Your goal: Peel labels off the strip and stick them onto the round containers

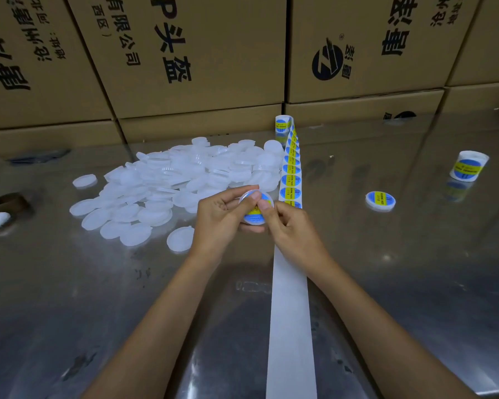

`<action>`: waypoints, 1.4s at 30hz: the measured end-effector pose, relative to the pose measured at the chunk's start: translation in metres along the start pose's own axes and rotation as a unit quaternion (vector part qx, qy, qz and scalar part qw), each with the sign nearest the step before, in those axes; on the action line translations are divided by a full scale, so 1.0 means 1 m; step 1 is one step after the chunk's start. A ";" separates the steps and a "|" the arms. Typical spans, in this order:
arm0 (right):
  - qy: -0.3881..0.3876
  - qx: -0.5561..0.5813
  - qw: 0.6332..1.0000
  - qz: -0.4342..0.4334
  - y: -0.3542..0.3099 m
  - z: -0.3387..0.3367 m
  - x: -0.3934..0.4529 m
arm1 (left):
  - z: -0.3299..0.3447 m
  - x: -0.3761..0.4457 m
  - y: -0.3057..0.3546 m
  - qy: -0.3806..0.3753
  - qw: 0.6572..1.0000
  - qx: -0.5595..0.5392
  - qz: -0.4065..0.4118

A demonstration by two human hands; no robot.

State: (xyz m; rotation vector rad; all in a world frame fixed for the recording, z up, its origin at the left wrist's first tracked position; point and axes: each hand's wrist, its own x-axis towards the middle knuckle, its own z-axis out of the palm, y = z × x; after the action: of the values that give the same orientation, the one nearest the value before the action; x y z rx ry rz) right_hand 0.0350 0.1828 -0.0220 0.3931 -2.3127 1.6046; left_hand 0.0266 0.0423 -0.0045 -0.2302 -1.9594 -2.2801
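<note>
White unlabelled lids (pixel 167 182), too many to count, are heaped at left, one round container (pixel 255 210) with a blue-yellow label is gripped by the left hand (pixel 222 217) and thumb-pressed by the right hand (pixel 288 231) above the strip (pixel 291 174), and one labelled container (pixel 380 200) lies rightward.

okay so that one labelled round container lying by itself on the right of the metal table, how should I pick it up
Take the low white round container with the blue and yellow label by its rim, thumb and fingers on opposite sides, coming down from above. It lies flat and label-up on the shiny metal table, with open surface all round, so its side wall is probably the only part to pinch. The right hand is nearer.
</note>
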 end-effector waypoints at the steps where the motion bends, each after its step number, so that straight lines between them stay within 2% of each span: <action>1: -0.006 0.003 1.000 0.001 0.000 0.000 0.000 | 0.000 0.000 0.000 0.000 1.000 0.002 0.001; 6: -0.008 0.004 1.000 0.016 0.000 0.002 -0.001 | -0.001 0.001 0.001 -0.003 1.000 0.014 -0.021; 11: 0.035 0.009 0.999 0.032 0.004 0.001 0.001 | -0.005 0.003 0.001 -0.097 0.993 -0.031 -0.054; 14: 0.051 0.023 0.998 0.033 0.006 0.002 0.001 | -0.001 0.002 -0.001 -0.062 0.997 -0.032 -0.041; 18: 0.027 0.039 0.998 0.042 0.008 -0.003 0.003 | -0.006 0.003 0.001 -0.022 1.000 -0.014 -0.014; 27: -0.012 -0.015 1.000 -0.008 0.012 -0.006 0.005 | 0.000 0.001 -0.001 -0.005 0.999 0.046 -0.010; 30: 0.007 -0.020 1.000 -0.008 0.013 -0.006 0.004 | -0.001 0.002 -0.002 -0.040 0.998 0.052 -0.021; 33: 0.031 -0.028 0.999 -0.002 0.013 -0.007 0.004 | -0.003 0.002 -0.003 -0.136 0.990 0.032 -0.021; 35: 0.040 -0.025 0.999 0.003 0.012 -0.008 0.004 | -0.003 0.002 -0.005 -0.164 0.986 0.029 -0.010; 42: 0.027 0.015 0.999 0.016 0.010 -0.008 0.004 | -0.006 0.003 -0.002 -0.065 0.997 0.028 -0.019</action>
State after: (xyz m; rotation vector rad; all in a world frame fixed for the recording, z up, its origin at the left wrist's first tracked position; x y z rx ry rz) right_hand 0.0288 0.1935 -0.0260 0.3186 -2.2684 1.6469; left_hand 0.0232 0.0371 -0.0071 -0.3467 -2.1043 -2.2823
